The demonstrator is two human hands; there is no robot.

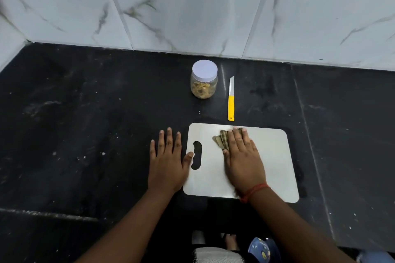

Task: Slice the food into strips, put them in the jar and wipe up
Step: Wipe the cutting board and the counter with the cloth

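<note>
Right hand point(241, 156) presses flat on cloth point(222, 140), atop cutting board point(271, 156).

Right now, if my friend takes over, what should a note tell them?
Left hand: flat on the counter, thumb at the cutting board handle hole.
Right hand: pressing a folded cloth flat on the board.
Jar: lid on, strips inside, behind the board.
Knife: lying beside the jar, untouched.
Done: slicing, filling the jar.
Left: finish wiping the board; white specks dot the counter.
</note>
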